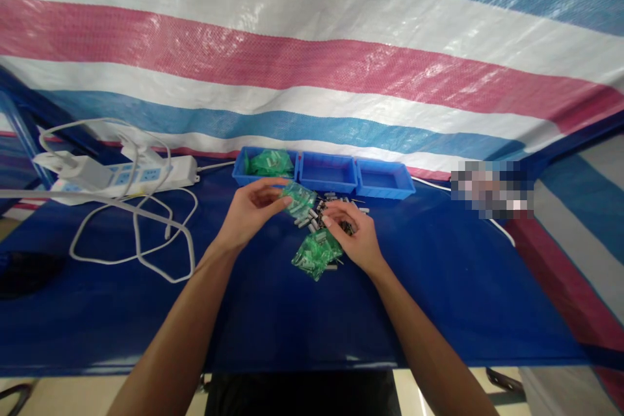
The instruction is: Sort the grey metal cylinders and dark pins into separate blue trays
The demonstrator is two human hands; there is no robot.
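Note:
My left hand point(254, 209) pinches the edge of a small green plastic bag point(299, 200) in front of the blue bins. My right hand point(351, 231) is over a pile of small silvery cylindrical parts with thin leads point(306, 221); its thumb and fingers are closed together, and whatever lies between them is too small to make out. A second green bag point(316, 253), with parts showing through it, lies on the table just below the pile, to the left of my right hand. More green bags point(270, 163) fill the left blue bin point(238, 172).
Two more blue bins, the middle one point(327, 172) and the right one point(385, 181), continue the row. A white power strip point(182, 172) with looping cables point(139, 253) occupies the table's left side. A black object point(29, 273) sits at the far left. Striped sheeting point(312, 58) hangs behind.

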